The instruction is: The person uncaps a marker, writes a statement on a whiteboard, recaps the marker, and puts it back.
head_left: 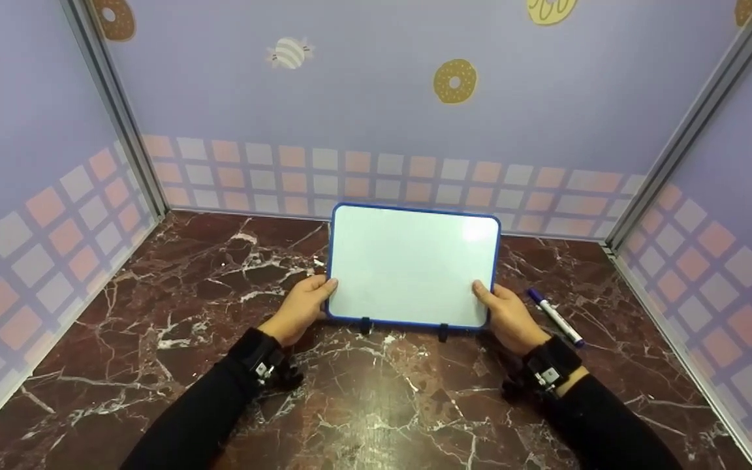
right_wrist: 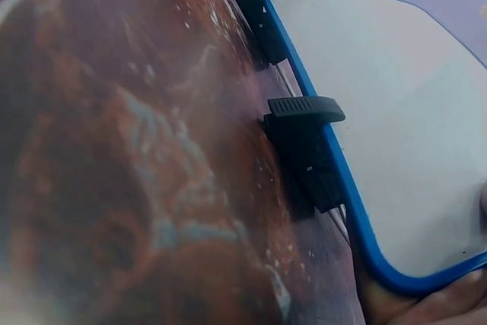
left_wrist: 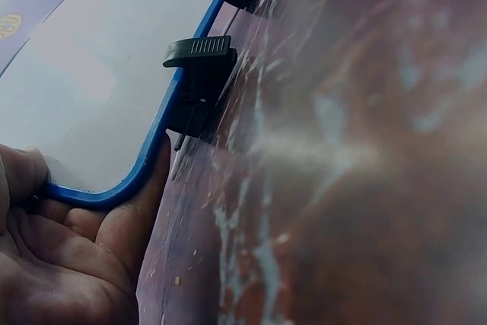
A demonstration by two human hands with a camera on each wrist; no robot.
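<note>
A small whiteboard (head_left: 414, 266) with a blue frame stands tilted back on the table, its face blank. Two black clips (left_wrist: 202, 74) hold its lower edge; the right wrist view shows a black clip (right_wrist: 304, 150) with a ridged top. My left hand (head_left: 301, 307) grips the board's lower left side, thumb on the front and fingers behind. On the lower right side, my right hand (head_left: 512, 316) holds it the same way. The fingers behind the board are partly hidden. A marker (head_left: 555, 317) with a purple cap lies just right of my right hand.
The dark red marbled table (head_left: 187, 365) is bounded by a lilac back wall (head_left: 363, 117) and side walls with printed squares and sweets. Metal posts (head_left: 115, 111) stand at the back corners. The board is close to the back wall.
</note>
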